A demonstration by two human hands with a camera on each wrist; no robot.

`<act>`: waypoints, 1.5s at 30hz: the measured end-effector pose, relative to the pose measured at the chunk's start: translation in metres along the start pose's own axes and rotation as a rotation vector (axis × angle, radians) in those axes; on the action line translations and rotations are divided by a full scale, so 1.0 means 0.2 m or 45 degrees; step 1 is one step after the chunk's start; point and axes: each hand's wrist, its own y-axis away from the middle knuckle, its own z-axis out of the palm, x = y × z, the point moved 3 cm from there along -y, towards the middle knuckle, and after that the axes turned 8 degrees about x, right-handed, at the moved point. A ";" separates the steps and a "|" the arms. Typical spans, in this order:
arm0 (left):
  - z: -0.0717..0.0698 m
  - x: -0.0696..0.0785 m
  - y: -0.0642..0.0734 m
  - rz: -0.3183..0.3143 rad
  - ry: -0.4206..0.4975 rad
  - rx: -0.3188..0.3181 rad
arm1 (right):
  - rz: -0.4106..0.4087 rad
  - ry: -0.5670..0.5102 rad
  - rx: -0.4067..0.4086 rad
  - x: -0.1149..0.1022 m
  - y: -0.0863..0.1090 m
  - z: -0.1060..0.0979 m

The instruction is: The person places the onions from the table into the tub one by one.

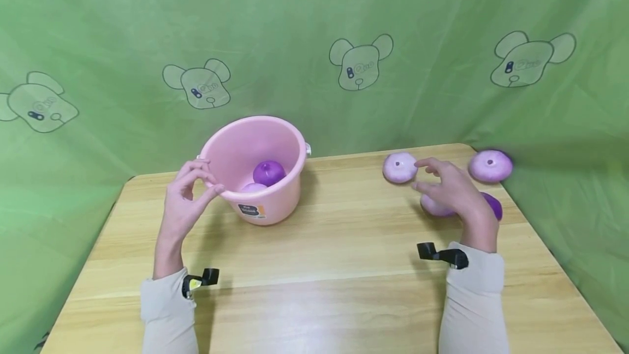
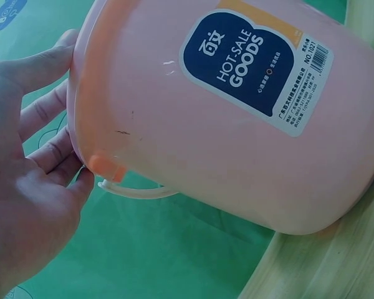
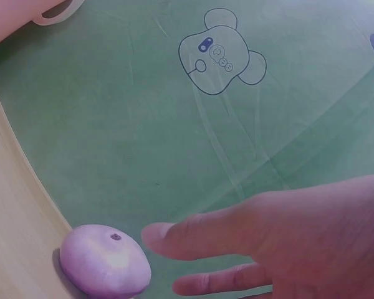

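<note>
1. A round, pale purple onion [image 1: 399,169] with a brown dot sat on the wooden table [image 1: 344,245].
2. The right hand [image 1: 453,187], fingers apart, was near.
3. The left hand [image 1: 179,206] pinched a pink bucket [image 1: 281,202].

Head view: from above on the near side of the bucket [image 1: 282,201], facing forward and down, far enough back for left hand [image 1: 184,198], right hand [image 1: 449,187], most of the desk [image 1: 319,255] and the green curtain [image 1: 275,15] beyond the bucket. Left wrist: close beside the bucket (rolled, rim lies leftward), facing its label [image 2: 252,65]; head view shares that. Right wrist: right of the bucket, facing the curtain, near one purple onion [image 3: 106,265]; all three catch some bucket.
</note>
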 end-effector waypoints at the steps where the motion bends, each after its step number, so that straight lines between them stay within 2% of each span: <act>1: 0.00 0.00 0.00 0.001 0.000 0.005 | -0.003 0.001 0.000 0.00 0.00 0.00; 11: 0.00 0.03 -0.01 0.045 0.011 0.056 | 0.005 0.051 -0.048 -0.03 -0.04 -0.03; 20: -0.02 0.03 -0.01 0.031 0.021 0.080 | 0.001 0.051 -0.079 -0.05 -0.05 -0.02; 31: 0.00 0.01 -0.01 0.029 0.028 0.052 | 0.043 0.047 -0.117 0.02 -0.03 0.02; 38: 0.01 0.01 0.00 0.032 0.024 0.045 | 0.024 0.025 -0.098 0.06 0.00 0.01; 45: 0.02 0.01 0.00 0.021 0.022 0.038 | 0.059 0.004 -0.145 0.10 0.04 0.01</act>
